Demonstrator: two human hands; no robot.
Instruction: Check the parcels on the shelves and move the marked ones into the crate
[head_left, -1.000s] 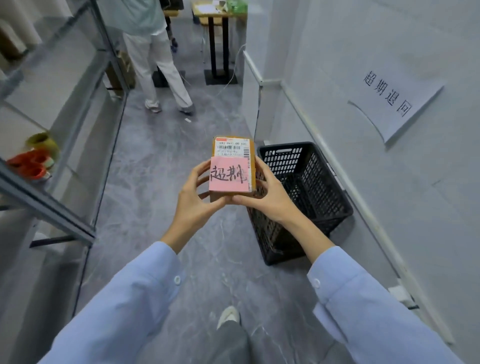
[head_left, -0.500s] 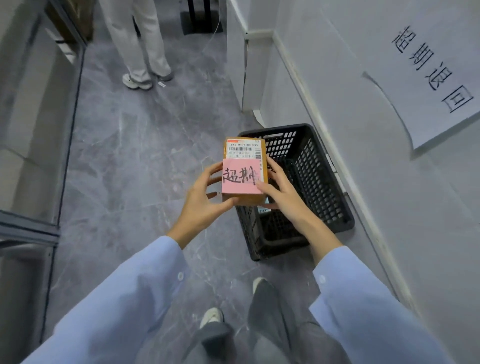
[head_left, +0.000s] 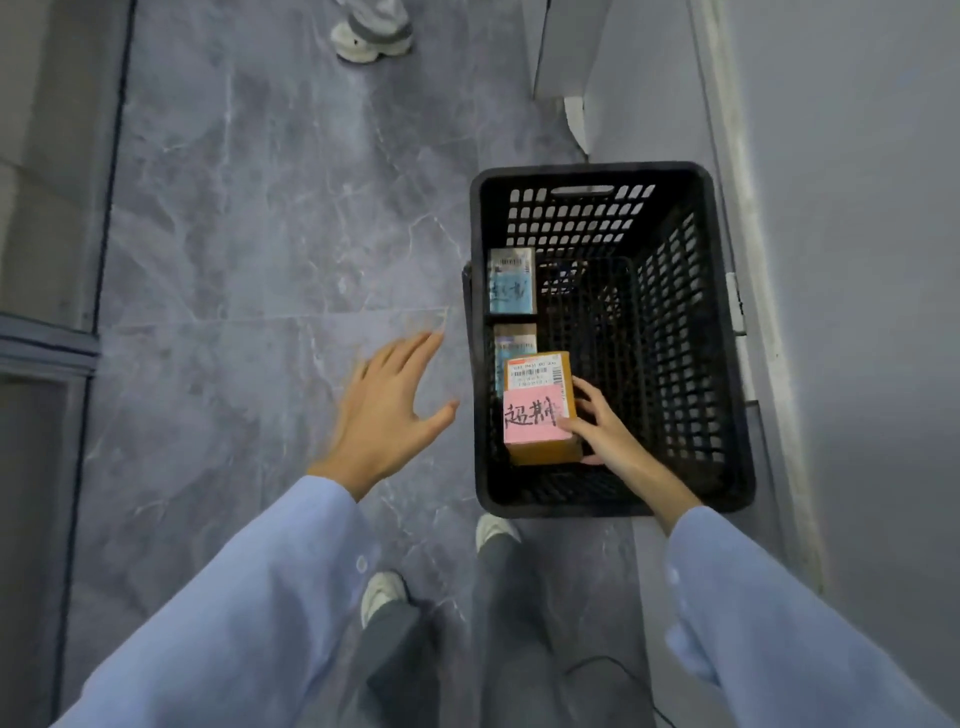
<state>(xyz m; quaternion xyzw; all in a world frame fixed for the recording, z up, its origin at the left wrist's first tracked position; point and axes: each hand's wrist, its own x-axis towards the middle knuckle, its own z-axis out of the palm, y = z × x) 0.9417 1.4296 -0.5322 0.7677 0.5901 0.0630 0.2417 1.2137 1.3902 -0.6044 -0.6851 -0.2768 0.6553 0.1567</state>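
Brown cardboard parcel (head_left: 540, 410) with its pink marked label sits inside the black crate (head_left: 727, 332), near corner, gripped along its right edge by our right hand (head_left: 608, 431). Our left hand (head_left: 382, 415) hangs spread and empty outside. We should lower it flat beside the two blue-labelled parcels (head_left: 511, 283), then let go.

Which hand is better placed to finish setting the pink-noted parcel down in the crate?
Right. The right hand already grips the parcel inside the black crate; the left hand is open, over the floor outside it.
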